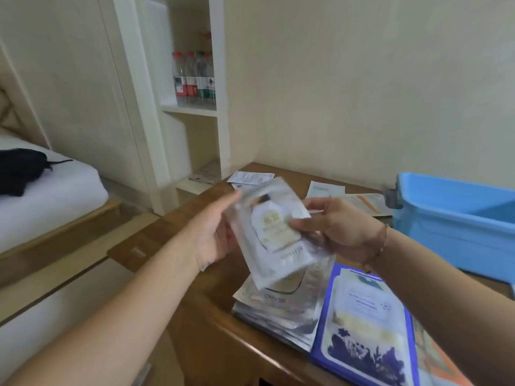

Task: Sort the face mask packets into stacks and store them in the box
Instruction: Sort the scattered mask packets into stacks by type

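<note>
Currently both hands holding silver packet bundle [274, 232] above table [178, 227]. Left hand [214, 232] gripping bundle's left edge, fingers curled behind it. Right hand [334, 232] pinching right edge, thumb lying on front. Silver stack [281, 310] lying on table directly below bundle. Blue packet stack [367, 324] sitting just beside it, to right. Blue box [457, 215] standing at table's right end. Loose packets [324, 189] lying farther back.

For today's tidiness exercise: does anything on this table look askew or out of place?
Yes. Loose packets lie scattered at the table's far edge, not stacked, and the silver stack beneath both hands is fanned unevenly.
</note>
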